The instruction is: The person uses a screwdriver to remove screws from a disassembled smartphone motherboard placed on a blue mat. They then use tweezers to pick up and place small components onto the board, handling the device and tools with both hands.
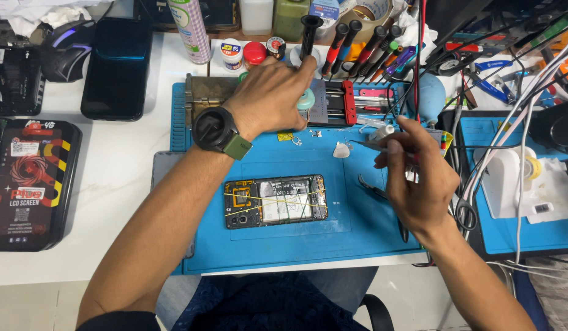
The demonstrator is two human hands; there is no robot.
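An opened phone [275, 200] with its back off and yellow bands across it lies in the middle of the blue work mat [308, 245]. My left hand [273, 97], with a dark watch on its wrist, reaches to the far edge of the mat and its fingers touch a black handled tool [309, 34] standing in a holder. My right hand [419, 178] hovers right of the phone and holds thin metal tweezers [373, 145] pointing left. A white pick [341, 150] lies just below the tweezer tip.
Screwdrivers [357, 46] stand in a rack at the back, beside bottles and small jars. A metal clamp fixture [324, 101] sits on the mat's far edge. Dark phones and a packaged screen [30, 184] lie left. Cables, pliers and a white device [517, 184] crowd the right.
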